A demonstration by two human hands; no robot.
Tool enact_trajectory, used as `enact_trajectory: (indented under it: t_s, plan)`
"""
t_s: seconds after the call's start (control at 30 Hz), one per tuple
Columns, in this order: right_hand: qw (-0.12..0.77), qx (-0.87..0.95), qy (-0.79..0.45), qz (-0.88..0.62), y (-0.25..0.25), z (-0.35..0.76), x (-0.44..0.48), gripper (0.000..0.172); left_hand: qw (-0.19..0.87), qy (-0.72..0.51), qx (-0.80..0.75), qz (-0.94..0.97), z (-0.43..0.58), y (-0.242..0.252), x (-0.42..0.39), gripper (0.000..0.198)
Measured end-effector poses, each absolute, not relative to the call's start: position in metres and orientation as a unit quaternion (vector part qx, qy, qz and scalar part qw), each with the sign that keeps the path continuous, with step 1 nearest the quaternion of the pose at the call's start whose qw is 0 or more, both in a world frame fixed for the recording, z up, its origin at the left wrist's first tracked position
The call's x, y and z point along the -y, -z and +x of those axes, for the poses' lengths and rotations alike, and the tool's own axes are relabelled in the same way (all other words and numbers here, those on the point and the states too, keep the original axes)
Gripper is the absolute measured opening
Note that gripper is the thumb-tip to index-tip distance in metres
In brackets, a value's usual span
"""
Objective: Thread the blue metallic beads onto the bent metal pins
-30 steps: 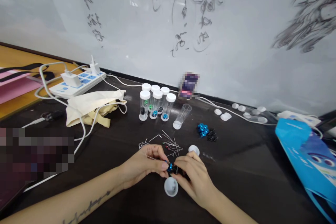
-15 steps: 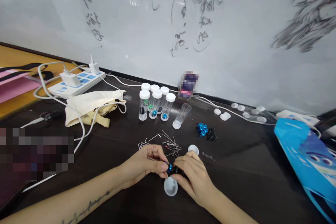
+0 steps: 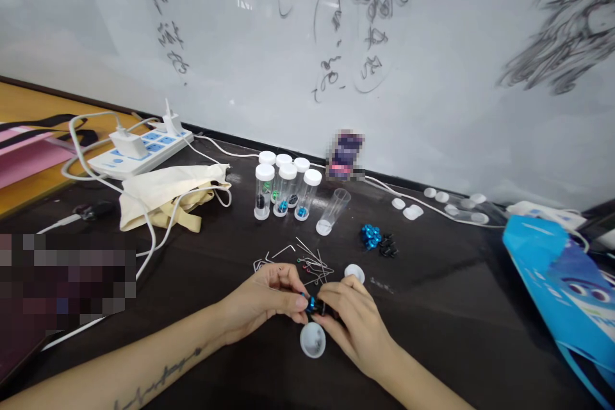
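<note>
My left hand [image 3: 276,295] pinches a small shiny blue metal part [image 3: 311,303] between thumb and fingertips. Pressed up against it is a small black part [image 3: 319,309], gripped by the curled fingers of my right hand [image 3: 355,323]; the fingers partly hide both. Just below the fingertips sits a white cap [image 3: 312,340] with tiny pieces in it. Another white cap [image 3: 354,273] lies behind my right hand. Thin metal pins and hex keys [image 3: 312,261] are spread beyond my left hand. Farther right are piles of blue metal parts [image 3: 371,236] and black screws [image 3: 388,245].
Several white-capped clear tubes [image 3: 287,189] holding small parts stand at the back. An uncapped tube [image 3: 334,211] is beside them. A power strip [image 3: 154,152], cloth bag [image 3: 168,195] and cables lie left. Loose caps [image 3: 412,212] and a blue bag [image 3: 552,282] are to the right.
Almost nothing differs. Both hands stay in place, with only a slight shift of the right fingers around the small black part.
</note>
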State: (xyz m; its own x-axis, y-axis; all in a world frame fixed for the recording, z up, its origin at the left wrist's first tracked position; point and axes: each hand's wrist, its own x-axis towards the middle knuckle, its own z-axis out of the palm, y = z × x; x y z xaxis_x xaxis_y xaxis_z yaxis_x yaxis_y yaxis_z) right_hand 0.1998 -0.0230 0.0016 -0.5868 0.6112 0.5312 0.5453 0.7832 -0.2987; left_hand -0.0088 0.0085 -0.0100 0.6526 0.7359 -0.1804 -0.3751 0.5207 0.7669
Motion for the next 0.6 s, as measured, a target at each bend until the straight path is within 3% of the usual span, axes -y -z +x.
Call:
enact_trajectory:
  t_s: [0.13, 0.3, 0.5, 0.6]
  plan:
    - [0.333, 0.891, -0.02, -0.307, -0.002, 0.1991, 0.023, 0.011, 0.836, -0.336, -0.252, 0.354, -0.0088, 0.009, -0.0083, 0.017]
    - [0.314, 0.892, -0.067, -0.318, -0.0011, 0.2006, 0.0232, 0.014, 0.833, -0.328, -0.251, 0.367, -0.0094, 0.0113, -0.0079, 0.019]
    - [0.324, 0.893, -0.057, -0.308, 0.0016, 0.2005, 0.0225, 0.006, 0.834, -0.33, -0.251, 0.364, -0.0099, 0.0129, -0.0079, 0.017]
    - [0.309, 0.895, -0.082, -0.313, 0.0015, 0.2009, 0.0223, 0.018, 0.833, -0.323, -0.251, 0.373, -0.0097, 0.0128, -0.0076, 0.018]
